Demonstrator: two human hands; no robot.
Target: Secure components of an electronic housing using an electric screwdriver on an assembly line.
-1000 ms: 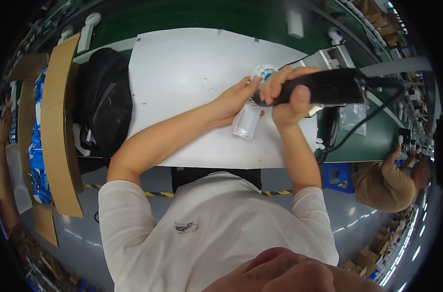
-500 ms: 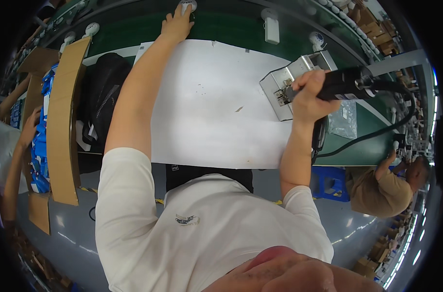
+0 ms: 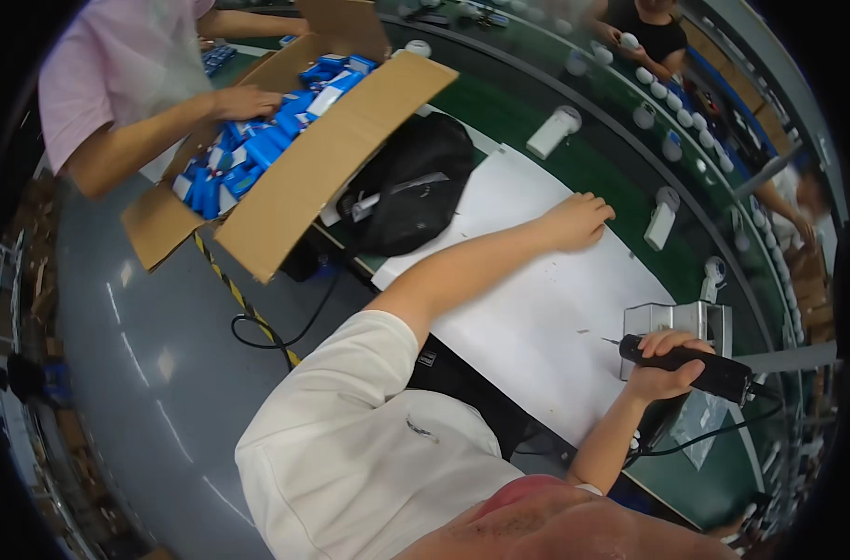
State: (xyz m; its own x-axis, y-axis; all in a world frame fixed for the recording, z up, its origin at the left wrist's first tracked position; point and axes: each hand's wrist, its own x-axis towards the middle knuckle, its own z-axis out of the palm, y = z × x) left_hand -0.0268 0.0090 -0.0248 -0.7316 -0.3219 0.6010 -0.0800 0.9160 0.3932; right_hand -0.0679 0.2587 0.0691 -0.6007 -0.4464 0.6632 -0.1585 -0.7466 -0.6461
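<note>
Dressed in white short-sleeved shirt (image 3: 350, 457), loose, creased across front, lightly shaded grey in folds. Marked at chest with small, slim, dark emblem (image 3: 422, 431), too blurred to make out. Cut wide at left sleeve (image 3: 364, 355). Mostly hidden at right sleeve (image 3: 590, 488), visible only as small white edge. Clad below in black garment (image 3: 464, 392), bearing small pale patch (image 3: 427, 358). Bare along left forearm (image 3: 486, 255) and right forearm (image 3: 613, 439). Bare, too, at left hand (image 3: 577, 223) and right hand (image 3: 663, 371).

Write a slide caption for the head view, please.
Right hand holding a black corded tool, left hand at the far edge of the white sheet.
</note>
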